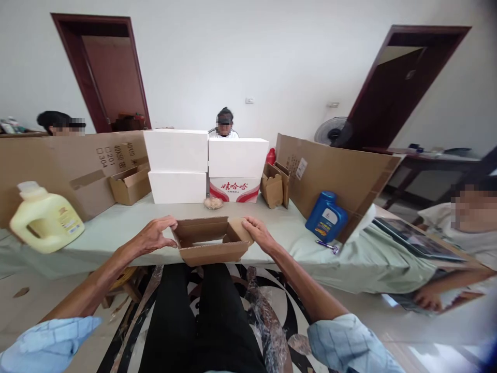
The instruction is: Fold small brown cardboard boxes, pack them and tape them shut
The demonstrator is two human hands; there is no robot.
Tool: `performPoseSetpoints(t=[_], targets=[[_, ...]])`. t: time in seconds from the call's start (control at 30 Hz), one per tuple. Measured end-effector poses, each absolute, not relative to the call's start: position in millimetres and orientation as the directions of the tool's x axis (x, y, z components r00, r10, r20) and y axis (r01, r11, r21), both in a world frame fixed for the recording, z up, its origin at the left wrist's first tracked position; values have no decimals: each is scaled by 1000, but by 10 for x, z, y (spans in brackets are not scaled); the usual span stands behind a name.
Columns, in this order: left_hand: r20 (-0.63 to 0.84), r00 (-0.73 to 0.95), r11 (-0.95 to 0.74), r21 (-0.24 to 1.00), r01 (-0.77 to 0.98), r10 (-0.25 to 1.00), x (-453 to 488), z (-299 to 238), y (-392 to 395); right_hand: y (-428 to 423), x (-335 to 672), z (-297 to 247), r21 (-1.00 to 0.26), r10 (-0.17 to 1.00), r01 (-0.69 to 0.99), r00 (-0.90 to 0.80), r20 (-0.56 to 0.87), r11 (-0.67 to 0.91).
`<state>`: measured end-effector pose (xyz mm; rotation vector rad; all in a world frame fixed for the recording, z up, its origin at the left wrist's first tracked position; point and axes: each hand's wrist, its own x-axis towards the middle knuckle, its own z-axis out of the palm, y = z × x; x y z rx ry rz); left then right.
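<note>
An open cardboard box (pixel 213 254) sits at the table's front edge, just above my lap, with something pale on its inner bottom. My left hand (pixel 160 234) is at the box's left end, thumb and fingers bent about its upper corner. At the other end, my right hand (pixel 259 233) pinches the raised right flap between thumb and fingers. Behind the box lies a small clear bag of pale bits (pixel 213 202), touched by neither hand.
White boxes (pixel 176 150) are stacked at the back, flanked by smaller cartons and cardboard panels (pixel 334 176). A yellow jug (pixel 46 220) stands left; a blue bottle (pixel 326 216) and a razor-like item (pixel 326 246) are right. Other people sit behind the panels and at right.
</note>
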<state>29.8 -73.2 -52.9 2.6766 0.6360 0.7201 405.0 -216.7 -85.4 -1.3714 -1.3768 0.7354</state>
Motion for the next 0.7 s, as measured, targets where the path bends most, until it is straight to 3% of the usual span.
performPoseSetpoints(t=[0.23,0.4,0.57,0.7], targets=[[510,521,-720,586,372,684,236,-689,-640,-2322,3912,-1115,-964,970,141,58,235,226],[520,363,-629,701,336,773,308,-839,-595,-2342,3824,-1301,-961,967,114,15,255,252],[559,297,-633,682,365,774,422,-849,-600,-2321,3766,-1475,-947,957,184,68,281,265],[625,148,-611,637,470,766,434,-798,-550,-2366,3771,-1495,-913,950,295,47,309,283]])
